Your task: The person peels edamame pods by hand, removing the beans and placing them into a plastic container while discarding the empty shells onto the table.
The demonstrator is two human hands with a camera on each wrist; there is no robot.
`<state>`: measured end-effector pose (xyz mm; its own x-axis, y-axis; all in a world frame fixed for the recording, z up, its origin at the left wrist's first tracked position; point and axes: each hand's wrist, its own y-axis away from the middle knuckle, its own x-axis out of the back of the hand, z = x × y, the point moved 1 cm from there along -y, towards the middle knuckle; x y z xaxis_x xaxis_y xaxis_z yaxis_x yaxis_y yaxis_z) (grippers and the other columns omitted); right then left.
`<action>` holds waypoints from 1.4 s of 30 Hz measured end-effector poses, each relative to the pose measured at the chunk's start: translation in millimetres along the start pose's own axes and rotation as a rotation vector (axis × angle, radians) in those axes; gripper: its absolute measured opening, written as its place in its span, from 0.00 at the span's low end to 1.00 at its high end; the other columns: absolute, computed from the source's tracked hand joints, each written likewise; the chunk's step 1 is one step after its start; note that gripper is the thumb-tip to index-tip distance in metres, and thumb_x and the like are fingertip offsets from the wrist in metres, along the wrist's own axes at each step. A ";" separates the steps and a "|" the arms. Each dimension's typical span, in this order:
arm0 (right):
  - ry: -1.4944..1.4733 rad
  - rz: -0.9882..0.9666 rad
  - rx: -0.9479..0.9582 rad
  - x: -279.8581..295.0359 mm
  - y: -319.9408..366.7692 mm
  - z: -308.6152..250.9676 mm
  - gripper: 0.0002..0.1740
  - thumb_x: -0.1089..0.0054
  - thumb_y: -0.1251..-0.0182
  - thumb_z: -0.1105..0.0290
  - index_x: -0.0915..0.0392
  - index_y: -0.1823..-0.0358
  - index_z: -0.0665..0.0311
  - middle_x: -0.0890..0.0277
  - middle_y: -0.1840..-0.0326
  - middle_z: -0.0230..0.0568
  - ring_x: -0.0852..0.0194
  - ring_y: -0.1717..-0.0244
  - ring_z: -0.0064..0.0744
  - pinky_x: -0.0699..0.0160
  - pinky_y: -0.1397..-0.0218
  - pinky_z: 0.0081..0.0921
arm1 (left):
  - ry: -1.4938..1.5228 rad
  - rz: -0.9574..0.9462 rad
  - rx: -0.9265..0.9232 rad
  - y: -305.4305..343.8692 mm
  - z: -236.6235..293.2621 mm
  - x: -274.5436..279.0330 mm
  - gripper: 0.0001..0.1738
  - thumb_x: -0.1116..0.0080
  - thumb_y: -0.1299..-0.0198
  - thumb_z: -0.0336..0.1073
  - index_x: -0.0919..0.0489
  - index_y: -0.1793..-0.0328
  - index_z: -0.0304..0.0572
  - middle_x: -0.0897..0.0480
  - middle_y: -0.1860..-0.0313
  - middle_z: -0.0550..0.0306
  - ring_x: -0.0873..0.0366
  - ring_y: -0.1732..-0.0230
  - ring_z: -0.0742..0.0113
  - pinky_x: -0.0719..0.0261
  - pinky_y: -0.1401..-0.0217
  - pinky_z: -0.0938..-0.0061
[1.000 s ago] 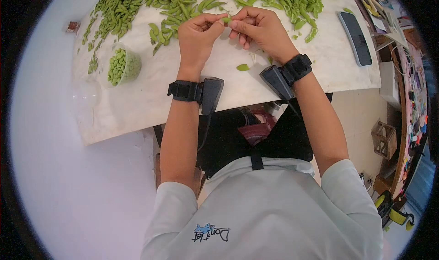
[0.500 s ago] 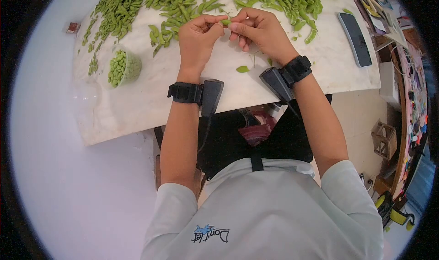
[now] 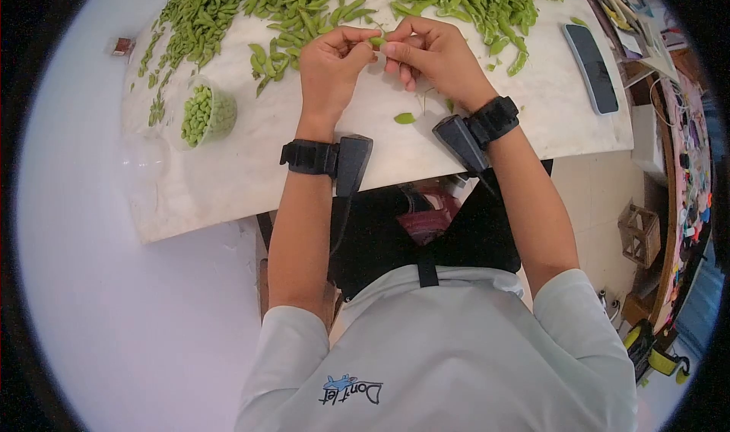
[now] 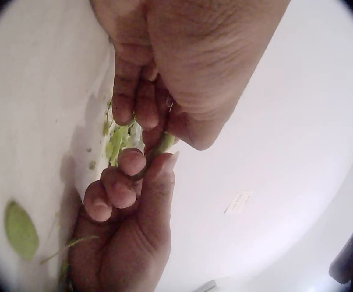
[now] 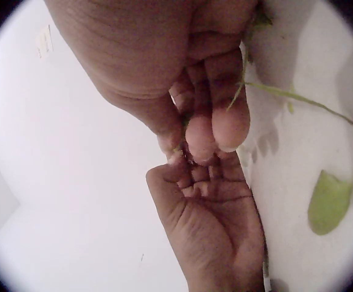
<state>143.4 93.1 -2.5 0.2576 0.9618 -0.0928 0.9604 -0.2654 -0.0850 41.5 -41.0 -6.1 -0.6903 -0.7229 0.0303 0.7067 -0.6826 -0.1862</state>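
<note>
Between the two hands, over the white table, is a small green soybean pod [image 3: 376, 42]. My left hand [image 3: 328, 71] pinches its left end between thumb and forefinger. At the other end, the thumb and forefinger of my right hand [image 3: 439, 58] pinch it too, with the remaining fingers curled loosely below. The left wrist view catches a sliver of the pod [image 4: 166, 143] between the fingertips; fingers mostly hide it in the right wrist view. A single leaf [image 3: 404, 118] and a thin stem [image 5: 298, 96] lie on the tabletop near the right hand.
Shelled beans [image 3: 195, 116] fill a clear plastic cup [image 3: 223, 115] at the left. Beyond the hands spreads a heap of pods [image 3: 201, 21]; another green heap of flatter pods [image 3: 487, 2] lies back right. A phone [image 3: 591, 67] rests near the table's [image 3: 532, 120] right edge.
Both hands keep their pinch on the pod and stay nearly in place, with small fingertip shifts. The whole head view has moved slightly.
</note>
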 end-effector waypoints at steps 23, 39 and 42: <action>-0.023 0.011 0.063 0.2 1.9 -1.2 0.08 0.43 0.32 0.69 0.26 0.64 0.67 0.23 0.77 0.34 0.29 0.83 0.16 0.29 0.81 0.15 | 0.050 -0.051 0.023 -1.2 -0.7 -3.8 0.10 0.49 0.38 0.27 0.20 0.53 0.32 0.19 0.64 0.60 0.24 0.65 0.78 0.26 0.58 0.83; -0.089 -0.006 0.006 1.2 3.3 -2.6 0.09 0.44 0.32 0.67 0.26 0.64 0.67 0.24 0.77 0.34 0.29 0.83 0.18 0.27 0.80 0.16 | 0.017 -0.083 -0.007 0.9 0.0 -3.9 0.12 0.52 0.37 0.28 0.21 0.51 0.35 0.20 0.65 0.61 0.25 0.64 0.76 0.27 0.57 0.82; -0.127 -0.021 -0.018 2.3 3.2 -1.8 0.10 0.45 0.31 0.67 0.26 0.64 0.67 0.24 0.77 0.35 0.29 0.83 0.18 0.27 0.80 0.16 | 0.018 -0.072 -0.033 0.5 -0.4 -3.6 0.12 0.52 0.37 0.28 0.21 0.51 0.35 0.20 0.64 0.60 0.25 0.64 0.76 0.27 0.58 0.81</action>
<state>147.2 94.6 -1.2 0.2225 0.9506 -0.2166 0.9675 -0.2427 -0.0710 44.3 -38.8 -6.7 -0.7418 -0.6701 0.0270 0.6501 -0.7283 -0.2166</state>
